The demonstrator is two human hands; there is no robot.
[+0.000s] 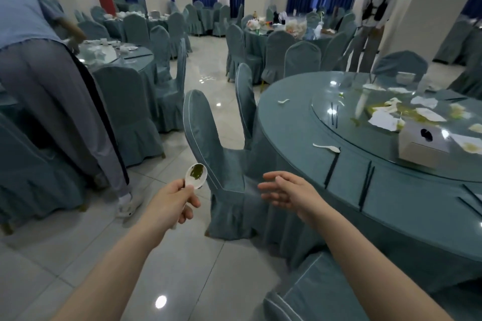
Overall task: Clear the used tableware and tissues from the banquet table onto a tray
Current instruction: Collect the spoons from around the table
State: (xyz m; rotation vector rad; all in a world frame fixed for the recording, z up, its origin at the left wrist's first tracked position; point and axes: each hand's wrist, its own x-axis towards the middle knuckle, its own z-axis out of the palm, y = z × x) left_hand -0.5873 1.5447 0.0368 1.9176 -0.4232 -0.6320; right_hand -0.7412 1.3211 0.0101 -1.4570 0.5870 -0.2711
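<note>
Fingers [192, 202] of left hand [172, 200] curled round handle of soiled white spoon [196, 176], held off worktop [300, 122], to its left. Right hand [292, 193] spread and empty, nearer worktop edge. Likely ceramic: light, stiff, smooth, breakable. Best gripped at handle, bowl level. Another spoon [327, 148] lying on worktop.

a white spoon [196, 176] with a green smear in its bowl stood bowl-up at lower centre, its handle gripped by the left hand [172, 202]. on the teal tabletop [300, 122] at right lay a near spoon [327, 148] and a far spoon [283, 101]; stained, crumpled tissues [383, 120] littered its glass turntable [347, 135].
</note>
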